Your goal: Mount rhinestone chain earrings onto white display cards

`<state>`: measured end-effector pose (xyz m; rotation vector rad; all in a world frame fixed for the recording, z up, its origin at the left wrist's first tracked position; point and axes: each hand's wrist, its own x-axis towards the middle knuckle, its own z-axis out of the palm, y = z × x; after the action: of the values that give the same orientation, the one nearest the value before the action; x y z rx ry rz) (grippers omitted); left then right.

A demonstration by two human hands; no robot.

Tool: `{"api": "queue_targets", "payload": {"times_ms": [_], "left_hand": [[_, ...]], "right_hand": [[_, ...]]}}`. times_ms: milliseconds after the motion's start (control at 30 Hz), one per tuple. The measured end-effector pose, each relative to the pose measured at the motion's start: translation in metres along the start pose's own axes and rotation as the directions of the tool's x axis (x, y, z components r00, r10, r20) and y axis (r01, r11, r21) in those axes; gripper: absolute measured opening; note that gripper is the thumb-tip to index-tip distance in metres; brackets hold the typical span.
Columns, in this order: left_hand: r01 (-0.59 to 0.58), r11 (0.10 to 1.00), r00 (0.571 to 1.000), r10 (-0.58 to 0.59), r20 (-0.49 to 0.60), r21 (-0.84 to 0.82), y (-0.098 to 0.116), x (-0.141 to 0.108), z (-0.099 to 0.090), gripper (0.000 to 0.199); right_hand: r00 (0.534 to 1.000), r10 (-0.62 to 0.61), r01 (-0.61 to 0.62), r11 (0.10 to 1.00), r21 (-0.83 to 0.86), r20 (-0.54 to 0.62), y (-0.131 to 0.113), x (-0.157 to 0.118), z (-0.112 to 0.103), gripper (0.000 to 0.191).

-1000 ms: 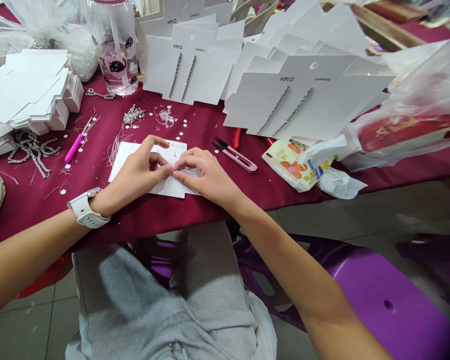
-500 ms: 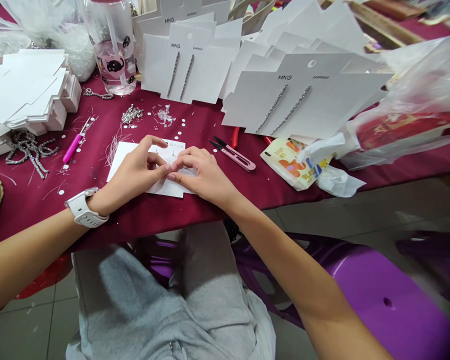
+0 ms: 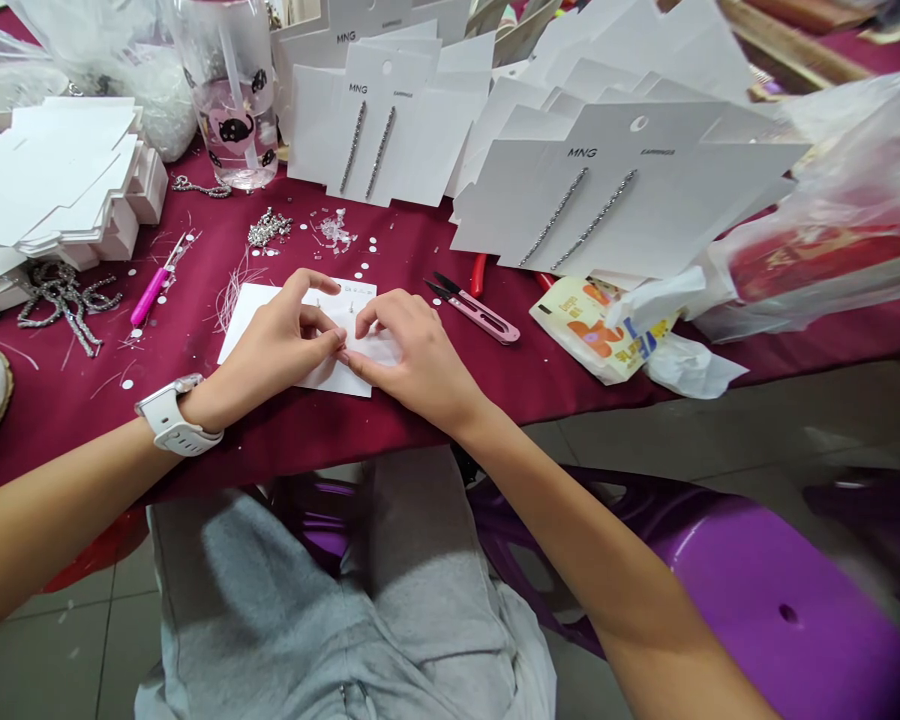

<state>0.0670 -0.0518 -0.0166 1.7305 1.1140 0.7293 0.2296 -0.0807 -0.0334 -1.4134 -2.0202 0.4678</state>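
White earring card (image 3: 322,378) lies on the cloth under both hands, with two small metal posts standing up through it. My left hand (image 3: 285,330), a white watch on its wrist, is closed in a pinch of thumb and fingertips over the card. Whatever is between those fingertips is too small to make out. Close on the right is my right hand (image 3: 412,345), its thumb tip by the left fingertips and its curled index finger apart from the thumb. I see nothing held in it.
Thread snips (image 3: 484,315) and red-handled pliers (image 3: 478,275) lie right of the card. Behind stand carded earrings (image 3: 592,200) and a clear cup (image 3: 232,120). A pink tool (image 3: 150,295), chain (image 3: 67,300), metal bits (image 3: 270,228) and stacked cards (image 3: 60,180) lie leftward.
My right index finger has lifted away from the left fingertips, and its gap to the thumb has widened. The left hand keeps its pinch. The whole view has shifted slightly.
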Motion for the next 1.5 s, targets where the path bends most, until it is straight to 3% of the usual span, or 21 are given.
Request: {"api": "queue_targets", "payload": {"times_ms": [133, 267, 633, 1067, 1267, 1500], "left_hand": [[0.003, 1.000, 1.000, -0.003, -0.001, 0.000, -0.0017, 0.0007, 0.0000, 0.034], [0.001, 1.000, 1.000, -0.001, -0.001, 0.003, -0.0020, 0.0012, -0.0003, 0.036], [-0.014, 1.000, 1.000, 0.014, 0.002, 0.016, 0.0009, 0.0004, -0.0003, 0.031], [0.027, 0.999, 1.000, -0.027, -0.012, 0.020, 0.0036, -0.0005, 0.0010, 0.031], [0.020, 1.000, 1.000, -0.019, -0.019, 0.005, 0.0026, 0.0005, 0.0015, 0.031], [0.018, 1.000, 1.000, -0.018, -0.025, -0.003, 0.0027, -0.0004, 0.0014, 0.031]], "right_hand": [[0.994, -0.102, 0.096, 0.988, -0.124, -0.049, -0.0009, -0.0042, 0.0030, 0.005], [0.989, -0.130, 0.116, 0.977, -0.177, -0.067, -0.0026, -0.0063, 0.0042, 0.006], [1.000, 0.015, -0.014, 0.995, 0.096, -0.003, 0.0000, -0.0033, -0.0013, 0.006], [0.996, -0.010, 0.018, 0.995, 0.097, -0.084, 0.0010, -0.0049, -0.0008, 0.005], [0.980, -0.113, 0.107, 0.993, -0.046, -0.165, -0.0015, -0.0074, 0.0025, 0.009], [0.978, -0.152, 0.130, 0.980, -0.152, -0.146, -0.0017, -0.0085, 0.0073, 0.010]]}}
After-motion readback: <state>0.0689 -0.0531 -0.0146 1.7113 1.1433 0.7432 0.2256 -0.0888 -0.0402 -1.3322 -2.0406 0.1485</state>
